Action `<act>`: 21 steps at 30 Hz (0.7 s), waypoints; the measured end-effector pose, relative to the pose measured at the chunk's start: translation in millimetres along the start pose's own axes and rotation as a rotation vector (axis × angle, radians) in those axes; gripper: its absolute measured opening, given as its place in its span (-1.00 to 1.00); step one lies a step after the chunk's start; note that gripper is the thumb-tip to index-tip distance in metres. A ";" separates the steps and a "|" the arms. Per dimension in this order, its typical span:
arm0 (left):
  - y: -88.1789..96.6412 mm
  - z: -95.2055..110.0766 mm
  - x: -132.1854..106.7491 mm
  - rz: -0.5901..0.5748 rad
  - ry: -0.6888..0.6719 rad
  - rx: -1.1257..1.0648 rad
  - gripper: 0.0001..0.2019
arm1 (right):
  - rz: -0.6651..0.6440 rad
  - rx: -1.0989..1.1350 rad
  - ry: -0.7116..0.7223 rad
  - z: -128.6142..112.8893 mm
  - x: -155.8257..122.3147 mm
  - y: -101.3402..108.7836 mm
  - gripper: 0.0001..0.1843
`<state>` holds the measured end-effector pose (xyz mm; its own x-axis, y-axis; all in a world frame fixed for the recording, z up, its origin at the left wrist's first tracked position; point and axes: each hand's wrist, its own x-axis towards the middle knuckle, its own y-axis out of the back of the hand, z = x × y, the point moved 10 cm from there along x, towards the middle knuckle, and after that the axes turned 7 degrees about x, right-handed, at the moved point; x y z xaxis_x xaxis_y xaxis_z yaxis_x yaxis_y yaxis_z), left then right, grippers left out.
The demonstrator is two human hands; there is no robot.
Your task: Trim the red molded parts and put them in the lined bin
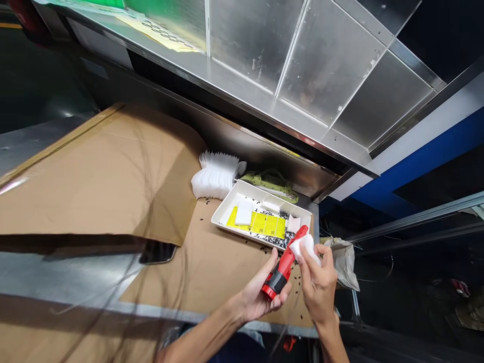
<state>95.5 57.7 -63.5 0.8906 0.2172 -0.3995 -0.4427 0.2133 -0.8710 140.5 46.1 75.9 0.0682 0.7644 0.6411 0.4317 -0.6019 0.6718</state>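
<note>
Left hand (255,297) closed around red-and-black handheld power tool (280,269), long axis slanting up-right; right hand (319,287) pinching white foam pad (305,249) against its upper end, nearer that end.

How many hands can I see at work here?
2. The left hand grips a red power tool; the right hand holds a white pad against the tool's upper end. No others show, though some could be out of view.
</note>
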 end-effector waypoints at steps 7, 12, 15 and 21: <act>4.5 1.6 -0.2 0.097 -0.002 0.102 -0.14 | -0.010 -0.001 -0.036 -5.4 -0.7 -2.9 -0.68; 9.7 1.0 0.4 0.127 -0.016 0.115 -0.14 | -0.050 0.048 0.003 -11.7 2.0 -6.3 -0.65; 4.5 1.1 2.7 0.025 -0.035 0.103 -0.16 | -0.020 -0.003 -0.023 -3.5 5.3 -2.3 -0.70; 0.1 -4.8 4.0 -0.125 0.064 -0.009 -0.15 | -0.091 0.087 0.030 -3.5 5.1 -5.4 -0.62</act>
<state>99.4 54.0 -66.5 0.9436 0.1281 -0.3052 -0.3275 0.2266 -0.9173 135.4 52.5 76.8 -0.0012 0.8066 0.5911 0.5112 -0.5075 0.6936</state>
